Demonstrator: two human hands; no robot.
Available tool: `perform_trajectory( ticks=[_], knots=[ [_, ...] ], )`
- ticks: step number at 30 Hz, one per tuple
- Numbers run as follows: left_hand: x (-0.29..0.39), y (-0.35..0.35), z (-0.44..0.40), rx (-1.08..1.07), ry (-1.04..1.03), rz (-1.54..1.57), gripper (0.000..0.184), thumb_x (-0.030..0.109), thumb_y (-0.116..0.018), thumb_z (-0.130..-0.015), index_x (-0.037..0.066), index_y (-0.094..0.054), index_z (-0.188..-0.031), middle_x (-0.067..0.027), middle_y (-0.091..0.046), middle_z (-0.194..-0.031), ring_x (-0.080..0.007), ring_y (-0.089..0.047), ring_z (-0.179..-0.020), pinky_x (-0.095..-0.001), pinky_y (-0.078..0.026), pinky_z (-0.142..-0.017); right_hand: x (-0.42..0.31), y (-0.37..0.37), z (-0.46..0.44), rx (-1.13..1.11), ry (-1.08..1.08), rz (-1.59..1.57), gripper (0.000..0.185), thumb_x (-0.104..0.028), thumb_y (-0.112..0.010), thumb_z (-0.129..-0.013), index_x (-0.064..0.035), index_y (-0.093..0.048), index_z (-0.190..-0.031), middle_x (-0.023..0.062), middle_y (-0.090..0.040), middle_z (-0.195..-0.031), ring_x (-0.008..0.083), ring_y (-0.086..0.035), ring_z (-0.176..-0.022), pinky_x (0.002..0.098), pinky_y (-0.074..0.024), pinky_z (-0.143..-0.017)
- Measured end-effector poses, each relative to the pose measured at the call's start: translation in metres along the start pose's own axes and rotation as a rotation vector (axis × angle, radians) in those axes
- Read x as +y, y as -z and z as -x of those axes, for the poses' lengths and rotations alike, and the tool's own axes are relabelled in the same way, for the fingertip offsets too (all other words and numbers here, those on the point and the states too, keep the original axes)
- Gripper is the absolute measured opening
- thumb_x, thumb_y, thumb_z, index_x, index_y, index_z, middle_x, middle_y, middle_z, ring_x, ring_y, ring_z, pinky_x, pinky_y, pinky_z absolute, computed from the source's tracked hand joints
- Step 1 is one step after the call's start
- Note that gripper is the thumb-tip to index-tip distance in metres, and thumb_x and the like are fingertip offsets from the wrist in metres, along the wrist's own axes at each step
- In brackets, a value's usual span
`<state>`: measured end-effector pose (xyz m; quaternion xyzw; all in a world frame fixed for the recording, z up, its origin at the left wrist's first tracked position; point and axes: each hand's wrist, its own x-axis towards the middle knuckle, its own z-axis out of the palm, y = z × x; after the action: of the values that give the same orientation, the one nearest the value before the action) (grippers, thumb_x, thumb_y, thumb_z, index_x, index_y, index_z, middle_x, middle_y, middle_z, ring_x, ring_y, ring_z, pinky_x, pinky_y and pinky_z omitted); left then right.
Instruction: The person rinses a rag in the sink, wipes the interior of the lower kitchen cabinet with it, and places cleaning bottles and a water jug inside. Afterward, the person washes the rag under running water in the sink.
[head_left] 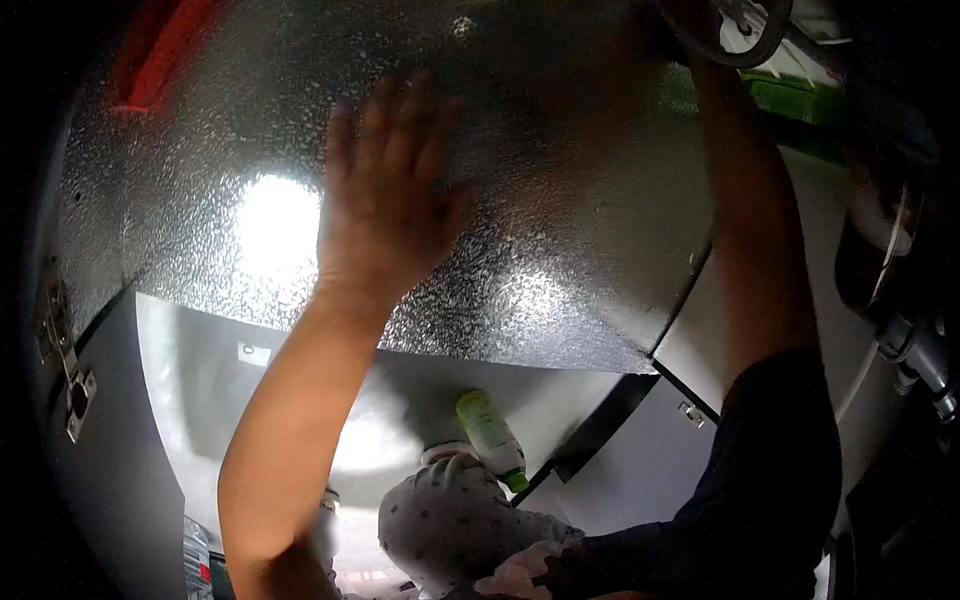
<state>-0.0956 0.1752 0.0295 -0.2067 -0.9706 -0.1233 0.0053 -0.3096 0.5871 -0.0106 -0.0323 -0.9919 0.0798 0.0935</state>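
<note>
My left hand [390, 190] lies flat, fingers spread, against a silver, foil-like textured sheet [540, 240]. It holds nothing. My right forearm [750, 210] reaches up to the top right, where my right hand is lost in shadow beside a black ring-shaped tube or hose [735, 55]. Whether those fingers grip anything is hidden. Below the sheet's near edge, a white bottle with green ends [490, 437] lies tilted beside a grey dotted cloth-covered shape [435, 525].
Metal hinges [80, 395] at the left and a smaller hinge [690, 413] at the right mark cabinet sides. A red object [165, 50] is at upper left, a green strip [795, 100] at upper right. Grey pipe fittings [915, 355] stand at the right edge.
</note>
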Motion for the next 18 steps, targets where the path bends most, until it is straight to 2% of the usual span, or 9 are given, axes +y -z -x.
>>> perform_trajectory(
  ticks=[2,7,10,13,15,18],
  knots=[
    [-0.002,0.003,0.0,0.011,-0.023,0.093,0.058,0.039,-0.051,-0.084,0.014,-0.035,-0.134,-0.0107,-0.028,-0.141,-0.0312,-0.026,-0.13,-0.0507,-0.019,-0.106,-0.006,0.0,0.009,0.004,0.028,-0.011,0.037,-0.024,-0.036,-0.095,-0.0094,-0.041,-0.129,0.0162,-0.043,-0.128,0.0323,-0.042,-0.116,0.0433,-0.0348,-0.098],
    [0.005,0.003,-0.005,0.007,-0.009,0.087,0.058,0.041,-0.05,-0.084,0.016,-0.036,-0.134,-0.0096,-0.03,-0.14,-0.0291,-0.027,-0.13,-0.0497,-0.019,-0.106,-0.016,0.012,0.104,0.052,0.301,0.094,0.037,-0.022,-0.036,-0.095,-0.0099,-0.04,-0.13,0.015,-0.042,-0.129,0.0303,-0.042,-0.115,0.0429,-0.0335,-0.099],
    [0.003,0.001,-0.003,0.008,0.005,0.062,0.057,0.042,-0.049,-0.083,0.017,-0.038,-0.133,-0.0088,-0.033,-0.139,-0.0281,-0.03,-0.128,-0.0489,-0.021,-0.105,0.006,-0.002,0.037,0.01,0.111,0.063,0.037,-0.021,-0.037,-0.095,-0.0094,-0.041,-0.13,0.0147,-0.043,-0.129,0.0301,-0.043,-0.115,0.0427,-0.0339,-0.098],
    [-0.005,-0.001,-0.004,0.005,-0.003,0.053,0.057,0.041,-0.051,-0.082,0.018,-0.038,-0.132,-0.0089,-0.033,-0.138,-0.0289,-0.031,-0.128,-0.0494,-0.022,-0.104,0.014,-0.011,-0.021,-0.033,0.03,0.077,0.036,-0.02,-0.037,-0.094,-0.0089,-0.041,-0.129,0.0143,-0.043,-0.128,0.0298,-0.043,-0.115,0.0425,-0.0344,-0.098],
    [0.002,-0.004,-0.001,-0.016,-0.03,0.053,0.057,0.04,-0.052,-0.082,0.018,-0.039,-0.132,-0.009,-0.034,-0.138,-0.0293,-0.031,-0.127,-0.0496,-0.022,-0.104,0.036,-0.004,-0.022,-0.076,-0.017,0.088,0.036,-0.019,-0.037,-0.094,-0.0086,-0.042,-0.129,0.0141,-0.044,-0.128,0.0296,-0.043,-0.115,0.0423,-0.0347,-0.098],
    [0.004,-0.005,-0.001,0.09,-0.052,0.07,0.057,0.038,-0.055,-0.08,0.017,-0.039,-0.131,-0.0096,-0.036,-0.137,-0.03,-0.033,-0.126,-0.05,-0.022,-0.104,0.084,0.01,0.009,-0.163,-0.107,0.157,0.036,-0.018,-0.038,-0.094,-0.0081,-0.042,-0.128,0.0137,-0.045,-0.127,0.0293,-0.043,-0.115,0.0421,-0.0352,-0.097]
  ],
)
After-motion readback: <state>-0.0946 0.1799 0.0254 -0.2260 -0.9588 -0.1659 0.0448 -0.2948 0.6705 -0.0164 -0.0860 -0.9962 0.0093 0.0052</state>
